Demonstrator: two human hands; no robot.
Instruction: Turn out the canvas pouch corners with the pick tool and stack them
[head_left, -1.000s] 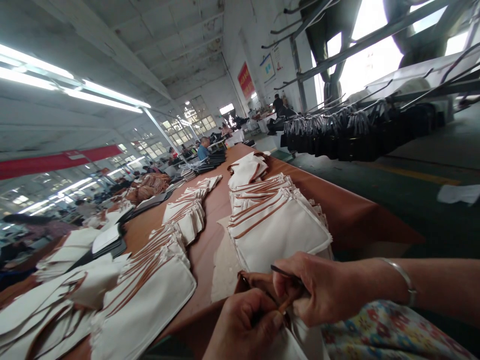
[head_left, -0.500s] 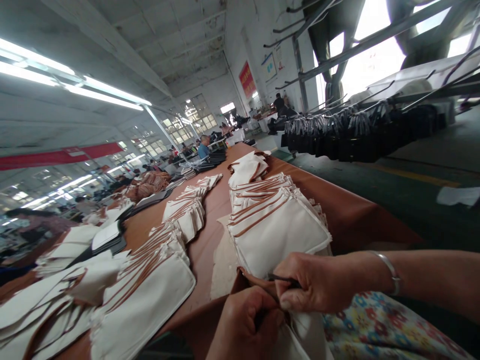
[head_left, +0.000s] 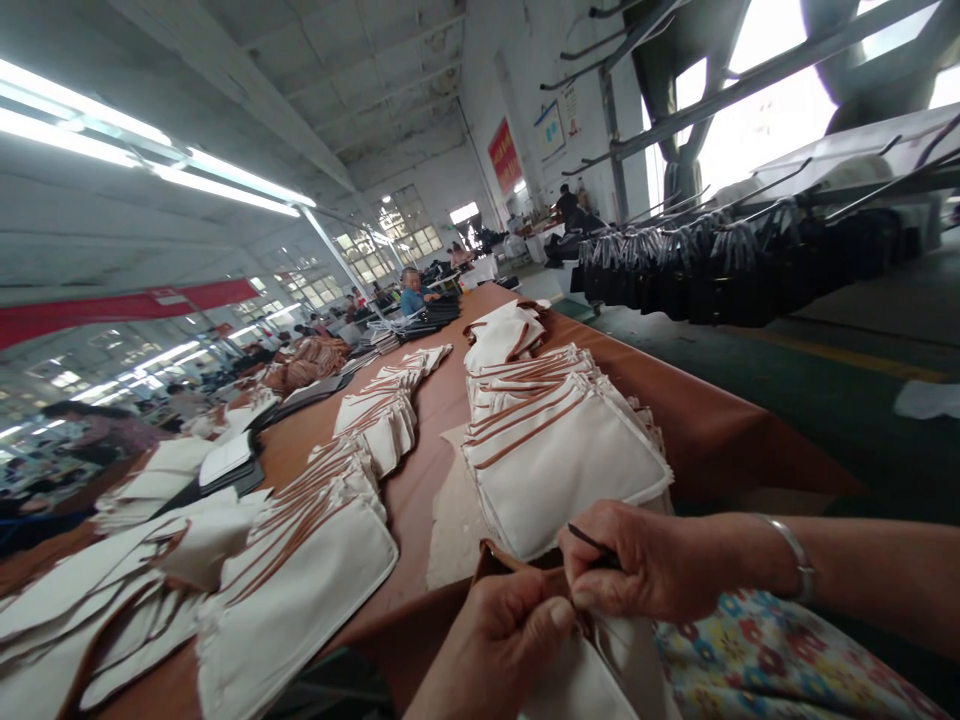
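Observation:
A white bag panel with brown trim (head_left: 581, 675) hangs low at the table's near edge. My left hand (head_left: 510, 625) is closed on its brown top edge, thumb and fingers pinched together. Close against it, my right hand (head_left: 637, 560) is closed around a thin dark tool (head_left: 589, 538), whose narrow end sticks out past the fingers; its kind is hard to make out. The right fingertips also meet the trim beside the left thumb. Just beyond the hands lies a stack of white panels with brown edging (head_left: 570, 455).
More white panels (head_left: 300, 600) fan out in a row on the left of the brown-covered table (head_left: 420, 500). Dark pieces (head_left: 232, 470) lie further left. A rack with black bags (head_left: 675, 280) stands at right. A co-worker (head_left: 414, 292) sits far back.
My left thumb has straightened along the trim, and the right hand's dark tool now points more up and left. The view has shifted slightly.

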